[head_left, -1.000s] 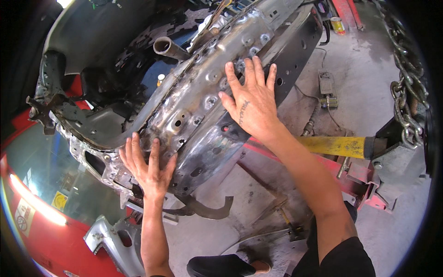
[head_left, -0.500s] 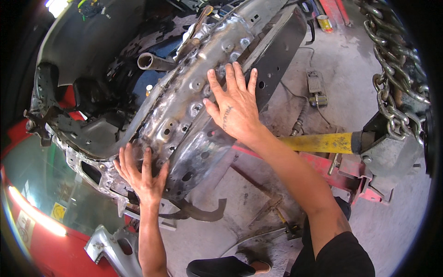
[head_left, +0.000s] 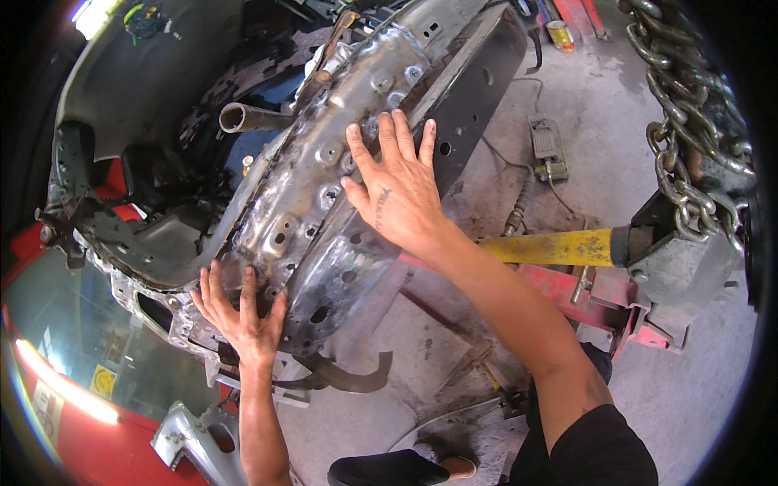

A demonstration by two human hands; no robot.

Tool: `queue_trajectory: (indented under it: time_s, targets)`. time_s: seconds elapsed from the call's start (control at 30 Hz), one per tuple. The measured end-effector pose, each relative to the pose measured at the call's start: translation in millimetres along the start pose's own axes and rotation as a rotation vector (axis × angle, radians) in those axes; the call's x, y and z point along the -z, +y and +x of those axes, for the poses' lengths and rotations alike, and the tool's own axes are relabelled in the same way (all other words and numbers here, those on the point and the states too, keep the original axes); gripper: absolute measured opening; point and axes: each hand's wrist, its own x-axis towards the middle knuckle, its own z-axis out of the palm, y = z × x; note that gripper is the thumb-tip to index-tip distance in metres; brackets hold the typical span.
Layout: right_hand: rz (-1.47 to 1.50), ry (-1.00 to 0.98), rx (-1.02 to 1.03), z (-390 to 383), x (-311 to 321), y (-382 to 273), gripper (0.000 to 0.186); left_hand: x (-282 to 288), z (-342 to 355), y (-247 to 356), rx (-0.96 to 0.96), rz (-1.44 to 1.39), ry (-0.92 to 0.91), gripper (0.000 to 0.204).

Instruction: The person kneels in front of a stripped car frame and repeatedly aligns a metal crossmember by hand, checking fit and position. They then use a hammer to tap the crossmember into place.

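Observation:
A bare metal car body panel [head_left: 279, 235], with holes, weld marks and rust-brown stains, slants from lower left to upper right. My left hand [head_left: 245, 320] rests on its lower left end, fingers spread, holding nothing. Farther up, my right hand [head_left: 399, 190] lies flat with fingers apart, across the ridge between that panel and the dark side rail [head_left: 462, 113]. The palms hide the metal beneath them. Beyond the panel, an open metal pipe [head_left: 243, 118] sticks out. A curved dark metal strip [head_left: 356, 377] hangs below the panel's near end.
To the right, heavy chains [head_left: 689, 138] hang by a yellow bar [head_left: 559, 247] and a red frame [head_left: 596, 300]. A foot pedal [head_left: 547, 142] with a hose lies on the concrete floor. At left are a red car's glass [head_left: 89, 316] and a silver panel piece [head_left: 190, 433].
The whole view has shifted slightly, so the car body appears a little farther left. Both hands stay spread on nearly the same spots of the metal.

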Motion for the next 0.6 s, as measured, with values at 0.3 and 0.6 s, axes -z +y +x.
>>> queue_trajectory:
  time_s: [0.3, 0.6]
  targets:
    - [0.007, -0.008, -0.009, 0.2, 3.3, 0.2, 0.067, -1.2, 2.4, 8.1, 0.061, 0.051, -0.057, 0.085]
    - [0.056, 0.017, 0.008, -0.4, -0.9, -1.7, 0.068, 0.6, 0.1, 3.3, 0.016, 0.046, -0.022, 0.084]
